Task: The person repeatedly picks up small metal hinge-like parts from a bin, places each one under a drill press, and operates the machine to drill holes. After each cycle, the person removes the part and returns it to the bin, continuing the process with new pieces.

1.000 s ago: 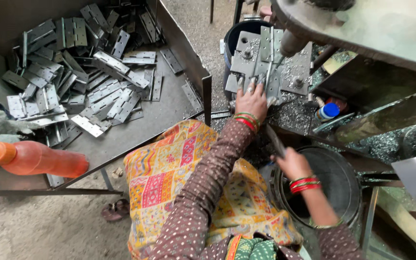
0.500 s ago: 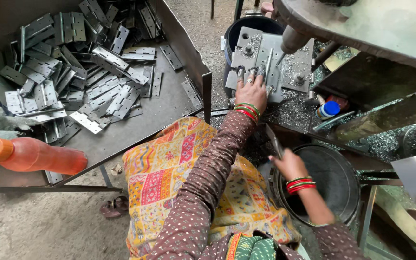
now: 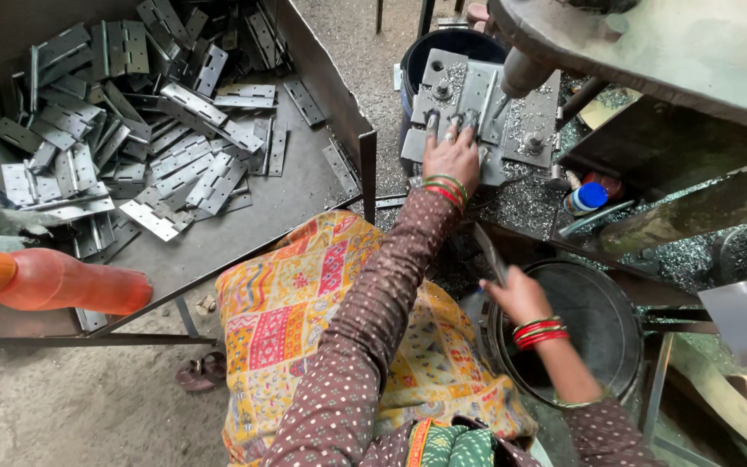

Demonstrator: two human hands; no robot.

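The left hand (image 3: 451,157) lay flat with fingers spread on a gray metal plate (image 3: 477,112) under the press. The right hand (image 3: 519,294) gripped a thin metal strip (image 3: 490,252) just above a round black tub (image 3: 603,337). More strips filled the tray (image 3: 304,186).
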